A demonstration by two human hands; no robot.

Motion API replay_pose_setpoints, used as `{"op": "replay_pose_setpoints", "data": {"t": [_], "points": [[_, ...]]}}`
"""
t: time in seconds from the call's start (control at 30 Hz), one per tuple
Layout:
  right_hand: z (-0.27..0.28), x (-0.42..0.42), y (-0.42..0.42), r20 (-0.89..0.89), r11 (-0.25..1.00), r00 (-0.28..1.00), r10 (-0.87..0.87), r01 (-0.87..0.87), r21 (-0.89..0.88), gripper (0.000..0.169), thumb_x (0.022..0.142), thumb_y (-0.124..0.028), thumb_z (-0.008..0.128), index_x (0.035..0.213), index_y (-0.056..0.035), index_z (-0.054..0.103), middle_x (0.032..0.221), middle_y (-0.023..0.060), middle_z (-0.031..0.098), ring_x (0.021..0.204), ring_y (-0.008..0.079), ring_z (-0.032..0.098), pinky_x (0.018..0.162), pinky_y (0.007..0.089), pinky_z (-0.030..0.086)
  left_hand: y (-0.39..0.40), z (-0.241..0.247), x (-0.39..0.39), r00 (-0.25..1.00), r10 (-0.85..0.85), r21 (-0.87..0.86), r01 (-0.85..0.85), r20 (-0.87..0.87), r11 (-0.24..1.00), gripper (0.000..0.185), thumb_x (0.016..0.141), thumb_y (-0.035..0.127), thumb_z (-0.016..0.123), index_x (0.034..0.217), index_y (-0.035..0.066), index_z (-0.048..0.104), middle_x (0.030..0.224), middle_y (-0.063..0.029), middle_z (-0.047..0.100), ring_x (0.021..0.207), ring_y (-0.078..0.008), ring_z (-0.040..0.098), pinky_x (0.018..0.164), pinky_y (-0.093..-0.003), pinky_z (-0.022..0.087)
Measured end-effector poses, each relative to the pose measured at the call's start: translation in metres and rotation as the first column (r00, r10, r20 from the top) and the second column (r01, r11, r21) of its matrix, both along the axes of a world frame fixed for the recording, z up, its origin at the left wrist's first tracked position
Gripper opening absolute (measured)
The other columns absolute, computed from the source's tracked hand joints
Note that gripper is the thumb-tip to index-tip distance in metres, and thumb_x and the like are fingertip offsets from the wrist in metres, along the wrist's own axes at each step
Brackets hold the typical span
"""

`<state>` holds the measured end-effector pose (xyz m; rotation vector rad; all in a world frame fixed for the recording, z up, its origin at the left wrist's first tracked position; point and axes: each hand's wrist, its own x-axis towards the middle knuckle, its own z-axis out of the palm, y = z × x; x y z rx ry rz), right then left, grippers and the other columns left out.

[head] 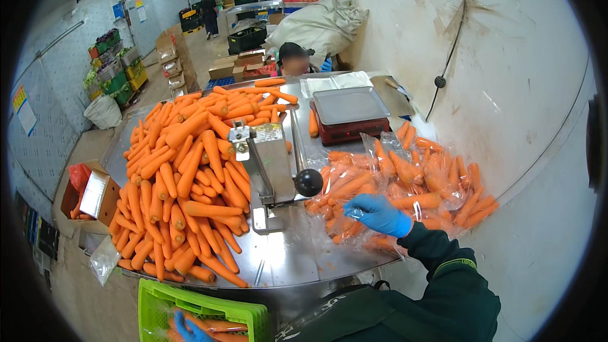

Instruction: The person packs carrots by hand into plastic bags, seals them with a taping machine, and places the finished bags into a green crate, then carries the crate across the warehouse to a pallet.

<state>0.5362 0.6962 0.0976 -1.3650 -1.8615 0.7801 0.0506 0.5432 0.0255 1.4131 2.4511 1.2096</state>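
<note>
Gloved in blue, my right hand (378, 214) pinches the clear plastic of a bag among the bagged carrots (342, 178) at the table's right. My left hand (190, 330), also in a blue glove, is low at the picture's bottom edge, over bagged carrots (228, 327) in a green plastic crate (204, 300); its fingers are spread, and part of it is cut off. Loose carrots (190, 166) form a large heap on the metal table (289, 261). Between heap and bags stands a metal bench device (273, 166) with a black ball-ended lever.
A scale (351, 109) with a metal pan is at the table's far side, near a knife (398, 88). A person (293, 61) is beyond the far edge. A cardboard box (97, 194) stands left, and a wall (522, 80) bounds the right.
</note>
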Motion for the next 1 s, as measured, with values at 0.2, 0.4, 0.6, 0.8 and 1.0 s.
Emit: {"op": "replay_pose_setpoints", "data": {"t": [0.2, 0.4, 0.6, 0.8, 1.0], "points": [[0.068, -0.017, -0.017, -0.175, 0.982, 0.970, 0.166, -0.146, 0.120, 0.022, 0.089, -0.017, 0.060, 0.106, -0.0028, 0.061, 0.089, 0.0111, 0.065, 0.077, 0.0181, 0.061, 0.069, 0.0281, 0.049, 0.083, 0.065, 0.159, 0.306, -0.851, 0.233, 0.872, 0.426, 0.430, 0.093, 0.069, 0.026, 0.080, 0.139, -0.006, 0.028, 0.141, -0.0217, 0.036, 0.129, -0.0309, 0.037, 0.107, -0.0388, 0.029], [0.083, -0.042, -0.028, -0.275, 0.915, 0.873, 0.402, -0.396, 0.079, 0.049, 0.085, -0.019, 0.066, 0.128, -0.0061, 0.049, 0.090, 0.0090, 0.062, 0.081, 0.0151, 0.058, 0.076, 0.0278, 0.047, 0.131, 0.071, 0.276, 0.121, -0.914, 0.413, 0.863, 0.388, 0.290, 0.064, 0.076, 0.024, 0.074, 0.125, -0.003, 0.042, 0.123, -0.0185, 0.049, 0.114, -0.0286, 0.049, 0.094, -0.0382, 0.041], [0.054, -0.017, -0.029, -0.238, 0.942, 0.915, 0.326, -0.293, 0.165, 0.102, 0.073, -0.032, 0.078, 0.147, -0.0066, 0.012, 0.112, 0.0124, 0.050, 0.103, 0.0250, 0.050, 0.093, 0.0345, 0.038, 0.130, 0.093, 0.268, 0.113, -0.783, 0.386, 0.821, 0.612, 0.420, 0.015, 0.089, 0.007, 0.056, 0.102, -0.001, 0.056, 0.099, -0.0085, 0.061, 0.092, -0.0147, 0.057, 0.082, -0.0276, 0.045], [0.008, -0.042, -0.016, -0.220, 0.844, 0.819, 0.530, -0.486, 0.226, 0.066, 0.070, -0.021, 0.077, 0.126, -0.0081, 0.044, 0.125, 0.0164, 0.047, 0.113, 0.0328, 0.049, 0.101, 0.0393, 0.035, 0.134, 0.106, 0.272, 0.021, -0.878, 0.239, 0.959, 0.479, 0.153, 0.019, 0.094, 0.016, 0.051, 0.105, 0.001, 0.054, 0.093, -0.0072, 0.058, 0.088, -0.0150, 0.058, 0.080, -0.0282, 0.046], [-0.031, -0.045, 0.011, -0.334, 0.863, 0.803, 0.494, -0.499, 0.076, 0.080, 0.069, -0.029, 0.079, 0.133, -0.0055, 0.037, 0.133, 0.0183, 0.042, 0.121, 0.0365, 0.042, 0.104, 0.0431, 0.032, 0.162, 0.060, 0.270, 0.151, -0.832, 0.256, 0.909, 0.533, 0.329, 0.022, 0.091, 0.019, 0.055, 0.101, 0.001, 0.056, 0.090, -0.0082, 0.059, 0.082, -0.0136, 0.058, 0.072, -0.0273, 0.047]]}}
